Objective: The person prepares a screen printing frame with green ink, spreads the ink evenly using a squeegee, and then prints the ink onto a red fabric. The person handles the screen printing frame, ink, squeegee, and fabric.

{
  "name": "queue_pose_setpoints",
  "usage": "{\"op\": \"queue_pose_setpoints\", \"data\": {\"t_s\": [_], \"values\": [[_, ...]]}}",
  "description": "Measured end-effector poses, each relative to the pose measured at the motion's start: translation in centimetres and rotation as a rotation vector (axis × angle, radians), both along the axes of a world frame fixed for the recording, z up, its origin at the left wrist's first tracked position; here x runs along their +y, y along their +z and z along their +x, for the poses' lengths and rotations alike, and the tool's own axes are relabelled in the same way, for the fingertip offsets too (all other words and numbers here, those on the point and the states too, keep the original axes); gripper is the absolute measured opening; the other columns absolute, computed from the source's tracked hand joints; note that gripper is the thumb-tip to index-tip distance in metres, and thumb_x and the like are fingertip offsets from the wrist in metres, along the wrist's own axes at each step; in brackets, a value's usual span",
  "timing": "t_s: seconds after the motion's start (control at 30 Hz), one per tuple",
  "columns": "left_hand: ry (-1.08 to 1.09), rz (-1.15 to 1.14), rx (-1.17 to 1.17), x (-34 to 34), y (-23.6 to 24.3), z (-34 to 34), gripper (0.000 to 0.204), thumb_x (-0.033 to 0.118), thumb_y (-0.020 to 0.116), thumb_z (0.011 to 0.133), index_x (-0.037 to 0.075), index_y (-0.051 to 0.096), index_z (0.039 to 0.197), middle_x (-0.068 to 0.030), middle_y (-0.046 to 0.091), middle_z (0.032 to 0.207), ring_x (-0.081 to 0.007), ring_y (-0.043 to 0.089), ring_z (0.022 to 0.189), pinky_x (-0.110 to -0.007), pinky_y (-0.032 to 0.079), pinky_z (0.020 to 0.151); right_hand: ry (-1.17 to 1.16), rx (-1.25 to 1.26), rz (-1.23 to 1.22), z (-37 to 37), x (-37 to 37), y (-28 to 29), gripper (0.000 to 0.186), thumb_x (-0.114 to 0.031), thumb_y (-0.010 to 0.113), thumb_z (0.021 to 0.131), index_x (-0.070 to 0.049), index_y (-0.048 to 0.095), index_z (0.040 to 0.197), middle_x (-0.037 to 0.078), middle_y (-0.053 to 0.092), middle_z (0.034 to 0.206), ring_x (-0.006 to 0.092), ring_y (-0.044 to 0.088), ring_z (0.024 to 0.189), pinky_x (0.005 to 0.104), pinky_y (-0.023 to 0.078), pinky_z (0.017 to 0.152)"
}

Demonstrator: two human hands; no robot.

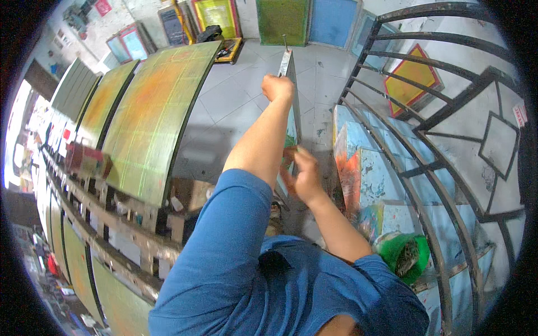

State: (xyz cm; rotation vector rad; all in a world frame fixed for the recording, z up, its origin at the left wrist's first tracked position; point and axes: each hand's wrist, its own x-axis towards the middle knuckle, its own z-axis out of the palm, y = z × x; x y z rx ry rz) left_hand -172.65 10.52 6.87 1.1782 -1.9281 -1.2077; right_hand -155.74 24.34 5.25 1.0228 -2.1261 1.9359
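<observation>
A narrow, light-coloured screen-printing frame (286, 63) stands on edge before me, seen almost end-on. A thin metal bolt or pin sticks up at its far end. My left hand (278, 88) is closed over its upper edge near that far end, arm stretched out. Lower and closer to my body, my right hand (305, 176) has its fingers curled against the near part of the frame, thumb raised. A bit of green shows on the frame just beyond those fingers. The frame's face is mostly hidden by the steep angle and my left forearm.
Curved, green-orange stained boards (159, 106) lie along a wooden rack (112, 207) at my left. Blue painted steps (386, 179) with a black metal railing (428, 168) rise at my right, a green container (402, 257) close by. Coloured frames (283, 22) lean against the far wall.
</observation>
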Motion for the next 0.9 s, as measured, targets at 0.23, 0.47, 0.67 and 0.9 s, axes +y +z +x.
{"op": "queue_pose_setpoints", "data": {"t_s": [0.23, 0.47, 0.67, 0.9], "values": [[0.002, 0.040, -0.038, -4.2, 1.1, -12.9, 0.013, 0.008, 0.060, 0.070, 0.000, 0.059, 0.080, -0.0205, 0.062, 0.088, -0.0376, 0.060, 0.086, -0.043, 0.048, 0.075, -0.098, 0.239, 0.389, -11.3, -8.7, -0.2, 0.033, -0.038, 0.062, 0.070, -0.009, 0.058, 0.085, 0.013, 0.055, 0.080, 0.0312, 0.049, 0.075, 0.0456, 0.033, 0.066], [-0.056, 0.060, -0.119, -10.5, 2.3, -26.3, 0.017, 0.006, 0.059, 0.070, -0.002, 0.060, 0.085, -0.0203, 0.062, 0.089, -0.0356, 0.060, 0.088, -0.042, 0.048, 0.077, -0.168, 0.393, 0.381, -26.9, -11.2, -0.3, 0.014, -0.019, 0.059, 0.074, -0.006, 0.058, 0.078, 0.008, 0.056, 0.078, 0.0283, 0.052, 0.074, 0.0416, 0.034, 0.067], [0.099, -0.042, -0.095, -18.8, 0.3, -37.6, 0.032, 0.012, 0.065, 0.060, -0.008, 0.059, 0.085, -0.0223, 0.062, 0.088, -0.0332, 0.061, 0.086, -0.036, 0.048, 0.075, -0.140, 0.148, 0.187, -41.4, -11.6, 0.7, 0.008, -0.007, 0.053, 0.078, -0.001, 0.059, 0.081, 0.012, 0.059, 0.082, 0.0327, 0.056, 0.076, 0.0406, 0.043, 0.066], [0.307, -0.080, -0.027, -27.3, -2.4, -45.9, 0.020, 0.010, 0.059, 0.059, -0.006, 0.060, 0.070, -0.0250, 0.062, 0.079, -0.0366, 0.062, 0.081, -0.039, 0.047, 0.077, -0.050, -0.052, -0.029, -57.3, -16.7, 0.4, 0.012, -0.005, 0.049, 0.085, 0.002, 0.059, 0.084, 0.004, 0.057, 0.071, 0.0087, 0.050, 0.063, 0.0238, 0.042, 0.058]]}}
